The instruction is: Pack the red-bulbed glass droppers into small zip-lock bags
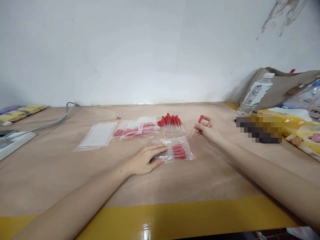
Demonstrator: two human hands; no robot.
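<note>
My left hand lies over the left end of a clear zip bag, gripping it between stretched fingers and thumb. Inside the bag are several droppers with red bulbs, the bulbs toward the right end. Pinched in my right hand is a single dropper, tilted, its red bulb up and its thin clear tip pointing down left. This dropper is held to the right of the bag, apart from it. A row of loose droppers lies just behind the bag, bulbs toward the wall.
Filled zip bags overlap left of the loose droppers. Further left lies a stack of flat bags. A grey cable runs to a white power strip. On the right stand a plastic bottle, a grey bag and yellow packs.
</note>
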